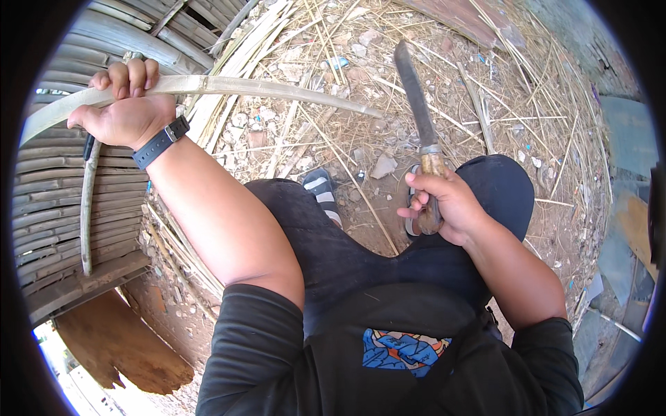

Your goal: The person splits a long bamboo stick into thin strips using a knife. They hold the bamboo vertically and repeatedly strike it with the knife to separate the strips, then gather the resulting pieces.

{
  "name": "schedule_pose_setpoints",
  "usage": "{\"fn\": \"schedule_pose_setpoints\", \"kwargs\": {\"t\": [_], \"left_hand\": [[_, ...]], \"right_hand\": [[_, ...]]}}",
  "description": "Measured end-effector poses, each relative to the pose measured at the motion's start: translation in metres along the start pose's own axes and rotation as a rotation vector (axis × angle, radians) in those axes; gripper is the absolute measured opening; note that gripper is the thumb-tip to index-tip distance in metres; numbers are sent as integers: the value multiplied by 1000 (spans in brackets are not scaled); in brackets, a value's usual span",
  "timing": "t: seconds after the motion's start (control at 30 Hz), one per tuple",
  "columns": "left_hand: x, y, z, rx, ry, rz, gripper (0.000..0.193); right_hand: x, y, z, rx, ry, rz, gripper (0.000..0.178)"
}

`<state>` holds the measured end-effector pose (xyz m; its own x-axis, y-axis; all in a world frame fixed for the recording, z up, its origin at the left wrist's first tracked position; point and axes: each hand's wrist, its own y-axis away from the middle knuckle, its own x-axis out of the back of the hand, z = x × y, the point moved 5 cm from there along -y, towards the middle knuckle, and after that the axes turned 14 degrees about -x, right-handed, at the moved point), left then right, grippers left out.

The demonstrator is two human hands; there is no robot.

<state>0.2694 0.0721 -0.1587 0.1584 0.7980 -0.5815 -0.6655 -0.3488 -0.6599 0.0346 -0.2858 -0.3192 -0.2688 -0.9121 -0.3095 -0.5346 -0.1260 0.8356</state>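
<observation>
My left hand (130, 100), raised at the far left, has its fingers curled round a long pale bamboo strip (250, 86). The strip runs from the left rim across to the right and narrows to a tip above the ground. In front of my right knee, my right hand (444, 204) grips a large knife (418, 97) by its worn wooden handle. Its dark blade points up and away from me, apart from the strip's tip. A dark watch is strapped round my left wrist.
A slatted bamboo wall (76, 201) stands close on my left. Bundled pale strips (239, 59) lie on the ground beside it. Shavings, stones and loose splints litter the dirt (388, 166) before my feet. Weathered sheets (624, 149) line the right side.
</observation>
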Motion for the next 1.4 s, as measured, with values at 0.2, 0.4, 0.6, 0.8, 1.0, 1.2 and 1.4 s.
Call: {"fn": "schedule_pose_setpoints", "kwargs": {"t": [0.2,0.4,0.6,0.8,1.0,1.2,1.4], "left_hand": [[-15,5,3,5,96,-61,72],[-31,9,6,24,180,-168,72],[-35,13,15,-18,127,-118,67],[-15,10,20,-32,63,-68,65],[-40,14,25,-51,10,-126,64],[-39,14,18,-115,-161,37,68],[-41,13,23,-123,-167,33,67]], "right_hand": [[-19,13,-17,114,76,-28,25],[-94,-17,-51,475,511,47,29],[-101,-116,-21,620,793,286,26],[-70,-152,-18,363,774,212,33],[-101,-99,-30,592,888,171,32],[-40,-179,-3,313,773,321,30],[-110,-93,-26,626,924,109,33]]}}
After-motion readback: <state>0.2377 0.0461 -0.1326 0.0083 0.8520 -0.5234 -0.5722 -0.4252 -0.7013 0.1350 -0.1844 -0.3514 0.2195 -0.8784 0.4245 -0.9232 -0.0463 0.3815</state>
